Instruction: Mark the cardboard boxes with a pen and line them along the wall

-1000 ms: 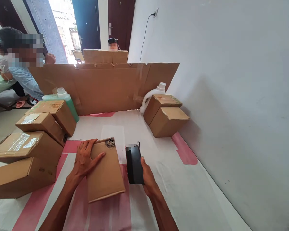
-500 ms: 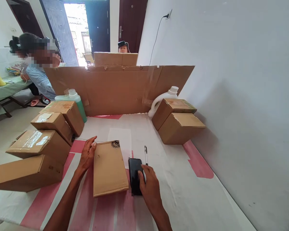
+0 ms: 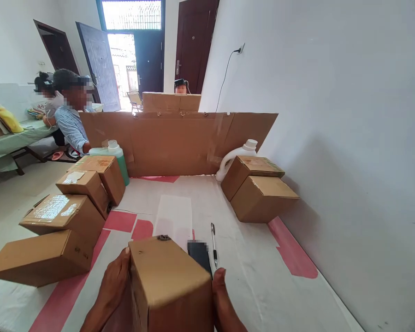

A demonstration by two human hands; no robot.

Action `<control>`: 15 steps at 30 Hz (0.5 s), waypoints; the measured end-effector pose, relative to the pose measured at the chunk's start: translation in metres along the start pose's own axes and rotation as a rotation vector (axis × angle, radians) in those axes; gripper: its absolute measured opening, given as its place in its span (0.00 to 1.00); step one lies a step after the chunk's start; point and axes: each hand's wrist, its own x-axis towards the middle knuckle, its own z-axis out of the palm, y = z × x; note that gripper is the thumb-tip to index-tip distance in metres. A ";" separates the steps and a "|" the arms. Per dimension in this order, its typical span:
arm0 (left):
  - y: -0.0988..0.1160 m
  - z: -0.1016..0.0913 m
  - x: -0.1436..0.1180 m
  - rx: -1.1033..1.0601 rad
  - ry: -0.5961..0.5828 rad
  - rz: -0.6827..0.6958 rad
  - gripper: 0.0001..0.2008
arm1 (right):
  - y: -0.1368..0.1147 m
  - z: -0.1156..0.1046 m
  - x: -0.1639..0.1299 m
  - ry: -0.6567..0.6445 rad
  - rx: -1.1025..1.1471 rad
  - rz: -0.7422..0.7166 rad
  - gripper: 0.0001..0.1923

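Note:
A brown cardboard box point(image 3: 171, 269) with a black scribble at its far corner stands between my two hands, its near side now facing me. My left hand point(image 3: 113, 282) presses on its left side, thumb near the upper edge. On the right side my right hand point(image 3: 224, 299) rests against the box with the thumb up; its other fingers are hidden. Just past the box lies a black phone point(image 3: 198, 253), partly covered by it. Beside the phone is a pen point(image 3: 213, 245). A white sheet of paper point(image 3: 174, 214) lies behind the box.
Several cardboard boxes point(image 3: 64, 210) line the left edge, with a green bottle point(image 3: 122, 161) behind them. On the right, two boxes point(image 3: 263, 198) stand before a white jug point(image 3: 233, 159). A cardboard panel point(image 3: 176, 145) closes the back; people point(image 3: 71, 110) sit beyond it. A wall point(image 3: 359, 138) runs along the right.
My right hand has left the phone and moved to the box's right side. The box has come nearer and tilted up between both hands. The view has tipped upward.

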 end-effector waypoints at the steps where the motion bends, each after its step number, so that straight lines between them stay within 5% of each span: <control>1: 0.003 -0.004 0.002 0.031 -0.034 -0.041 0.31 | -0.008 0.000 0.001 -0.006 -0.010 0.011 0.45; 5: -0.006 -0.012 0.009 0.146 -0.139 -0.144 0.25 | -0.027 0.005 0.019 -0.008 -0.202 -0.024 0.47; 10: -0.055 -0.019 0.000 0.049 0.075 -0.052 0.21 | 0.003 0.020 0.042 -0.133 -0.408 -0.101 0.43; 12: -0.062 -0.012 0.003 -0.044 0.106 -0.037 0.26 | 0.021 0.031 0.047 -0.130 -0.465 -0.126 0.43; 15: -0.041 0.021 0.028 0.034 0.100 0.008 0.26 | 0.034 0.050 0.055 -0.028 -0.640 -0.258 0.38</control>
